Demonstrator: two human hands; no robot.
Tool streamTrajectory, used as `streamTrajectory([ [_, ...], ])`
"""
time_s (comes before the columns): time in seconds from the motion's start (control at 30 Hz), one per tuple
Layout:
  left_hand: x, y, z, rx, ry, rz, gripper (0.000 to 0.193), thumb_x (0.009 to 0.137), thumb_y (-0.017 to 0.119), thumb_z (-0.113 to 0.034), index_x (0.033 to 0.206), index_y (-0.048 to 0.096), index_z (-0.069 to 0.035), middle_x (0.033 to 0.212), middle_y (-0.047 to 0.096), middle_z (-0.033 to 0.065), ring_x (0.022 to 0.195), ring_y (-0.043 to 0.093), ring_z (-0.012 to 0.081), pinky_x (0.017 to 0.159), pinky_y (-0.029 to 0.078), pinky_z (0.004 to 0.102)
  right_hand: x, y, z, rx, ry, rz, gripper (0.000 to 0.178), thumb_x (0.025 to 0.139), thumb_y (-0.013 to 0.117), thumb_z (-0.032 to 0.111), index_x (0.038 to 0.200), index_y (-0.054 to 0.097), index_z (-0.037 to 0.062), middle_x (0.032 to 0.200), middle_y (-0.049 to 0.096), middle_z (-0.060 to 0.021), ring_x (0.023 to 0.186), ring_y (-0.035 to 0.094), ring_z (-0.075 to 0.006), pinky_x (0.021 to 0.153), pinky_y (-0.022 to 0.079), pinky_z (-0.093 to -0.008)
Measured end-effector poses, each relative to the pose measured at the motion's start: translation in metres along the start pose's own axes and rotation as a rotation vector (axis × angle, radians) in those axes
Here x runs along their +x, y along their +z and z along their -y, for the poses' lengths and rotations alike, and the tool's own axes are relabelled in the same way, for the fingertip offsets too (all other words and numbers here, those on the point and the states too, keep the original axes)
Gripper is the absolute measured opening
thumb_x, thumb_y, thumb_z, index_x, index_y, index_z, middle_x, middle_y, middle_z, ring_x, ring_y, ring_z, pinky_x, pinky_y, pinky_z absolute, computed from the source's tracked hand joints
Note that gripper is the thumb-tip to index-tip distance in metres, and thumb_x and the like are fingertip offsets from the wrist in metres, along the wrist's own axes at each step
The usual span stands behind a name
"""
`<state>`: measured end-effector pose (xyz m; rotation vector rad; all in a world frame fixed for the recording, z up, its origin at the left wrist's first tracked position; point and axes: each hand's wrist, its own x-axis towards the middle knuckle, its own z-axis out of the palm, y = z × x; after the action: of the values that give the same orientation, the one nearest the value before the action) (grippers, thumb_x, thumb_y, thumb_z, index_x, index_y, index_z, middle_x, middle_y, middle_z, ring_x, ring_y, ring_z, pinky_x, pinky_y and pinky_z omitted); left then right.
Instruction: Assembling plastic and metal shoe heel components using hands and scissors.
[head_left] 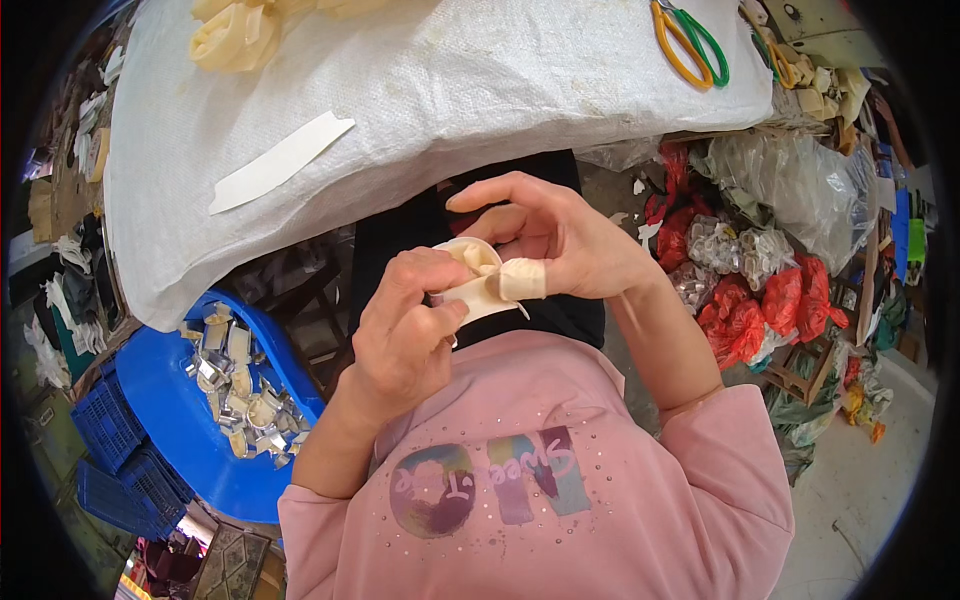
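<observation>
Both hands meet above my lap around a cream-coloured cup-like piece [472,254] with a pale strip [482,298] along its near side. My left hand [405,320] grips it from the left, fingers and thumb closed on it. From the right, my right hand [560,235] holds the same piece; its thumb, wrapped in cream tape [523,279], presses against the strip. The right fingers arch over the far side, and some fingertips are hidden. A loose white strip [282,163] lies on the white-covered table [420,90] ahead.
Cream rolled pieces [235,38] sit at the table's far left; scissors with orange and green handles [692,45] lie at its far right. A blue tub [165,400] with metallic and cream pieces stands at left, beside blue crates [110,420]. Red plastic bags [735,320] lie at right.
</observation>
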<state>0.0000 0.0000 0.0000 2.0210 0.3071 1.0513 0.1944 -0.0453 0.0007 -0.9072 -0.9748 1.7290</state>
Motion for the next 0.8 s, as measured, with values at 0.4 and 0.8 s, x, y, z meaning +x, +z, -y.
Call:
streamTrajectory([
  [0.4, -0.005, 0.0, 0.004, 0.069, -0.185, -0.035, 0.021, 0.08, 0.062, 0.006, 0.09, 0.046, -0.005, 0.091, 0.057, 0.0155, 0.073, 0.054, 0.0186, 0.063, 0.045, 0.0274, 0.009, -0.001, -0.002, -0.295, 0.011, -0.074, 0.059, 0.085, 0.066, 0.023, 0.133, 0.039, 0.0017, 0.098, 0.065, -0.0136, 0.092, 0.062, -0.0156, 0.077, 0.051, -0.028],
  [0.8, 0.003, 0.013, 0.004, 0.301, -0.16, -0.348, 0.027, 0.065, 0.069, 0.011, 0.082, 0.052, -0.002, 0.084, 0.06, 0.0149, 0.065, 0.059, 0.024, 0.054, 0.048, 0.029, 0.006, 0.025, -0.018, -0.681, -0.547, -0.426, 0.019, 0.082, 0.06, 0.002, 0.101, 0.059, 0.0002, 0.094, 0.062, -0.014, 0.084, 0.061, -0.0261, 0.069, 0.049, -0.0313],
])
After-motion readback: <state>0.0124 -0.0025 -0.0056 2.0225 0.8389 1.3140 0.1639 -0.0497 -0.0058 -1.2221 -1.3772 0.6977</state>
